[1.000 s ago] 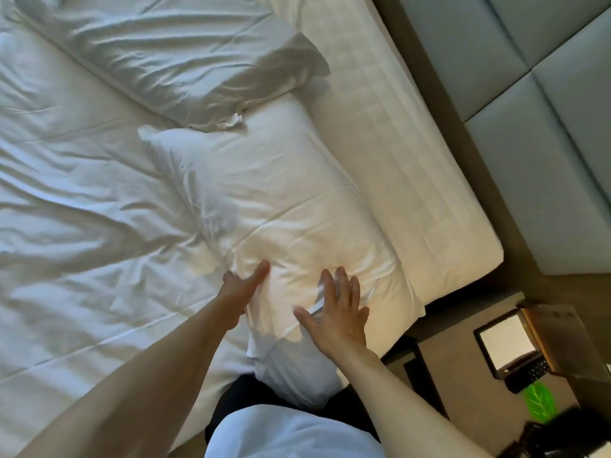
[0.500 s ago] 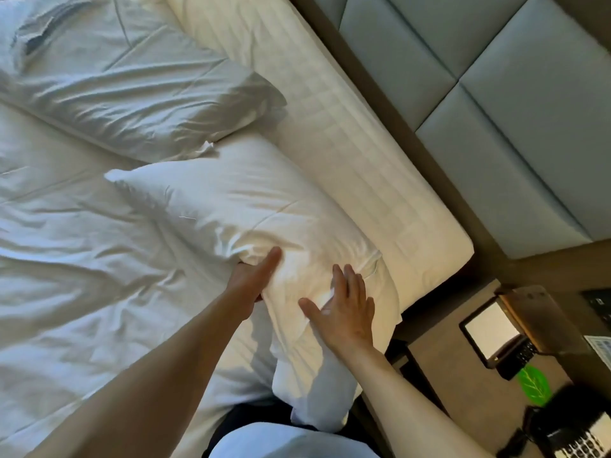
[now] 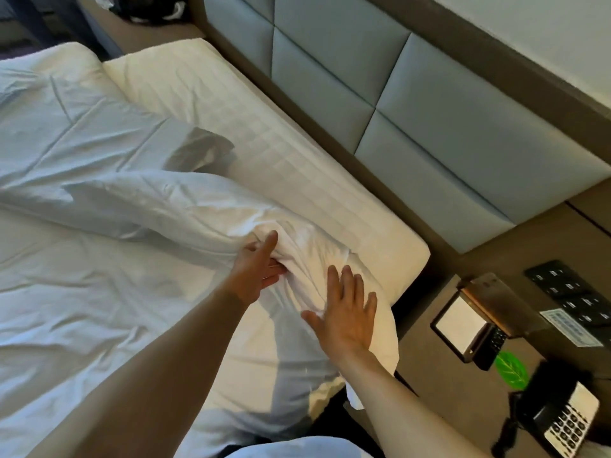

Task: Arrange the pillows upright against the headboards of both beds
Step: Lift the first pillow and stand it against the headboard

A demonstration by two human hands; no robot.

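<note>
Now left hand grips pillow; right hand presses flat.

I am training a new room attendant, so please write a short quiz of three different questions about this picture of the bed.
1. True or false: the near pillow already stands upright against the headboard.
2. Which hand grips a fold of that pillow? A) the left hand B) the right hand C) neither
3. Fill in: on the bedside table, the telephone sits beside a green ____-shaped card.

Key
1. False: it lies tilted on the mattress, apart from the headboard.
2. A; the right hand rests flat and open on the pillow.
3. leaf
</note>
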